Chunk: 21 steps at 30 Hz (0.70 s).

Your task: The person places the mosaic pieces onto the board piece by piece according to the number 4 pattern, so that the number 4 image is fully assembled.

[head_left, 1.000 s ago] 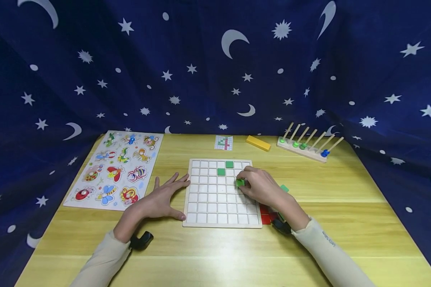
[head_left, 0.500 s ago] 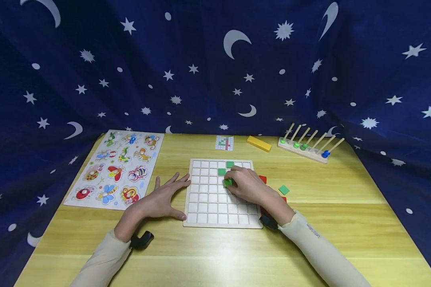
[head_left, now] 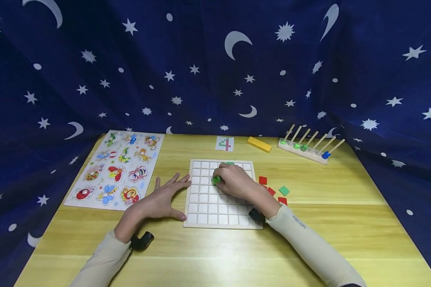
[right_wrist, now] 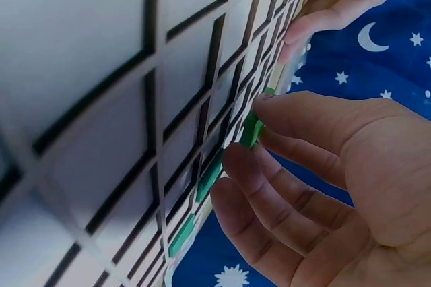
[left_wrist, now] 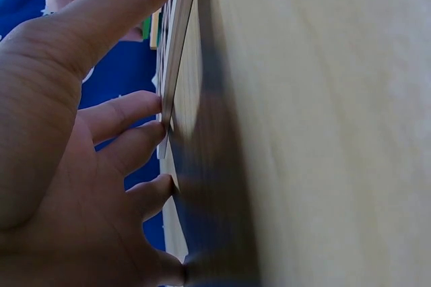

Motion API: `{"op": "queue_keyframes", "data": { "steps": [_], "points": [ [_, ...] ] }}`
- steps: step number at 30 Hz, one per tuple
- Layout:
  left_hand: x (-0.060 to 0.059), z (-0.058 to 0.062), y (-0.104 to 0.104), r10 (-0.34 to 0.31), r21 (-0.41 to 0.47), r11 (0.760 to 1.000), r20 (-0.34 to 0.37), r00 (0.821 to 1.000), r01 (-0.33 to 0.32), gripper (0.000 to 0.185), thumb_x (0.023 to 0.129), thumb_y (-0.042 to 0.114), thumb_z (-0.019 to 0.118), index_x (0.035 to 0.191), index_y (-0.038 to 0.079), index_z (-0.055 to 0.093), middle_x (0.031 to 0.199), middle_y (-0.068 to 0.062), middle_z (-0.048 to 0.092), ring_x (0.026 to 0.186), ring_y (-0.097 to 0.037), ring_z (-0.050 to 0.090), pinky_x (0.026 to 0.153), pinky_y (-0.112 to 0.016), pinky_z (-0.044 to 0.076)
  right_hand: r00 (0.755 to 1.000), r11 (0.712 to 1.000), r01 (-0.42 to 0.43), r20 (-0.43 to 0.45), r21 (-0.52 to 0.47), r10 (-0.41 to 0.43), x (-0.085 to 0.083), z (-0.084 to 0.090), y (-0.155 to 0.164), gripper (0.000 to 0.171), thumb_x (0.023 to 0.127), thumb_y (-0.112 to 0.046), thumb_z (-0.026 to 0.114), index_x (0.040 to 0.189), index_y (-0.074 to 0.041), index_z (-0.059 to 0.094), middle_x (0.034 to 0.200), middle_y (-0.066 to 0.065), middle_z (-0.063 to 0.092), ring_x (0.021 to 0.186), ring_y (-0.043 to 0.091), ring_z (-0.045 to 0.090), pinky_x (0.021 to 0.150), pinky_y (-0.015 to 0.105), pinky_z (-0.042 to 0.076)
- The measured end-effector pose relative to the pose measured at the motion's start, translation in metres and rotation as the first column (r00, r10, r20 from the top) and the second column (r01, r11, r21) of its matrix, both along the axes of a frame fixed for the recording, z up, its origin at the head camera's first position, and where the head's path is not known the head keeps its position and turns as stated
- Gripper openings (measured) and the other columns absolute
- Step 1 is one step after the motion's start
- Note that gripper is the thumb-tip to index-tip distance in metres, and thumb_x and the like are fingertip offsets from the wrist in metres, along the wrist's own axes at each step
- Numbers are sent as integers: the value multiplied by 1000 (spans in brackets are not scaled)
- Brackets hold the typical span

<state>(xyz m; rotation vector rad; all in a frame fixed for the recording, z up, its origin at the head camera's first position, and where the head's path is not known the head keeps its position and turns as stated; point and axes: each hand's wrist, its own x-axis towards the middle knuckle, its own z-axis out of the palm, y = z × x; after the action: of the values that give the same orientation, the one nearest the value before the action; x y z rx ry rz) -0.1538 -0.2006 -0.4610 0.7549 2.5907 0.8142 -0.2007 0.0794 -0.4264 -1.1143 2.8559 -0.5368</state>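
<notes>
- While the left hand [head_left: 160, 200] lies flat with fingers spread, touching the left edge of the grid board [head_left: 205, 209], the right hand [head_left: 235, 181] pinches one green tile [head_left: 216, 180] over the board's upper middle
- Square, so no long axis; the tile is tilted against the cells in the right wrist view
- One more green tile [head_left: 230, 163] shows in the board's top row
- On the tabletop [head_left: 344, 223] right of the board: three red tiles [head_left: 262, 180], one green
</notes>
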Motion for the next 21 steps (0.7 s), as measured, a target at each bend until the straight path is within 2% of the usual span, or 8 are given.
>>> {"op": "queue_keyframes", "data": {
  "steps": [11, 21],
  "points": [
    [-1, 0, 0, -6, -7, 1000, -7, 1000, 6, 106, 69, 53, 87, 156, 18, 37, 166, 4, 16, 152, -29, 4, 106, -75, -13, 1000, 997, 6, -7, 80, -6, -3, -5, -12, 10, 83, -3, 74, 86, -12, 71, 79, -1, 55, 64, 13, 47, 52, 28, 40],
    [-1, 0, -1, -6, -5, 1000, -3, 1000, 6, 107, 68, 53, 88, 155, 17, 38, 166, 3, 16, 152, -30, 4, 105, -76, -12, 1000, 997, 10, -9, 81, -10, -6, -1, -17, 8, 82, -4, 76, 84, -9, 70, 75, -1, 51, 64, 15, 44, 51, 28, 35]
  ]
}}
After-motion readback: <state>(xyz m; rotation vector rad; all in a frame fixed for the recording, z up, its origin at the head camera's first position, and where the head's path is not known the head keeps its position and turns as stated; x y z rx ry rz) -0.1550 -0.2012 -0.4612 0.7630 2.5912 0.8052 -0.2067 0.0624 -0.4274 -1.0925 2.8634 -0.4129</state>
